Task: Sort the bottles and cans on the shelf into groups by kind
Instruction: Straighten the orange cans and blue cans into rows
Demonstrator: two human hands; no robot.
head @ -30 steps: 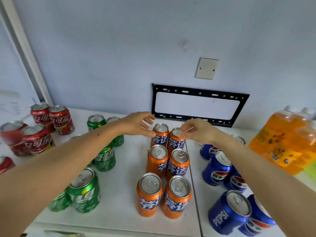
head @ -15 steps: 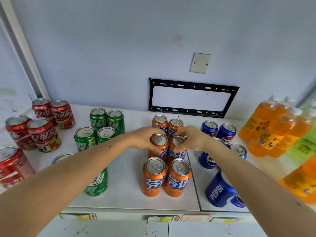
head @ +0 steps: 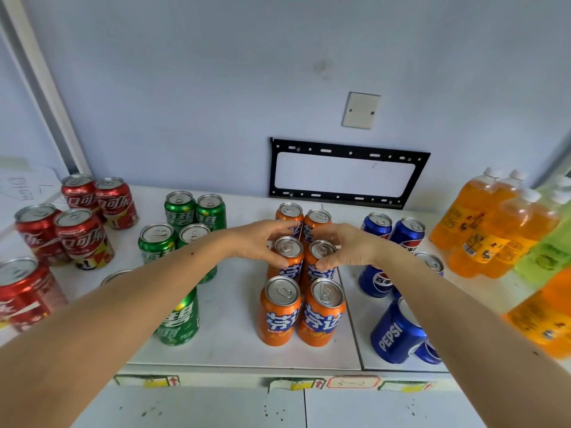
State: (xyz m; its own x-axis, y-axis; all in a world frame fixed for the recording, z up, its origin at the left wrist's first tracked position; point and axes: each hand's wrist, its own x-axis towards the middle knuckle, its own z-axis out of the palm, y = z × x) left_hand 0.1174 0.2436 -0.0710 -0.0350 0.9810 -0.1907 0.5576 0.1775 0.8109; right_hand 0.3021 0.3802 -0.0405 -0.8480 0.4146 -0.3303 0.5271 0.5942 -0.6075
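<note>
On the white shelf [head: 234, 341] six orange aluminium cans with blue lettering stand upright in two columns of three, touching one another. The person's left hand [head: 256, 242] curls its fingers round the middle-left orange can [head: 289, 257], and the right hand [head: 346, 248] grips the middle-right orange can [head: 319, 261] in the same way, thumbs low on the can sides. The two far orange cans [head: 304, 217] stand just behind the hands; the two near orange cans [head: 302, 310] stand in front, close to the shelf's edge.

To the left stands a group of green cans [head: 182, 223], partly hidden by the left forearm, and further left a group of red cans [head: 80, 223]. To the right, a cluster of blue cans [head: 392, 233] stands upright, one nearer blue can [head: 398, 332] seeming to lean. At the far right stand clear plastic bottles of orange drink [head: 494, 227] with white caps, and beside them pale green bottles [head: 550, 251].

On the wall behind hang a black metal bracket frame [head: 346, 146] and a blank white cover plate [head: 361, 110].
</note>
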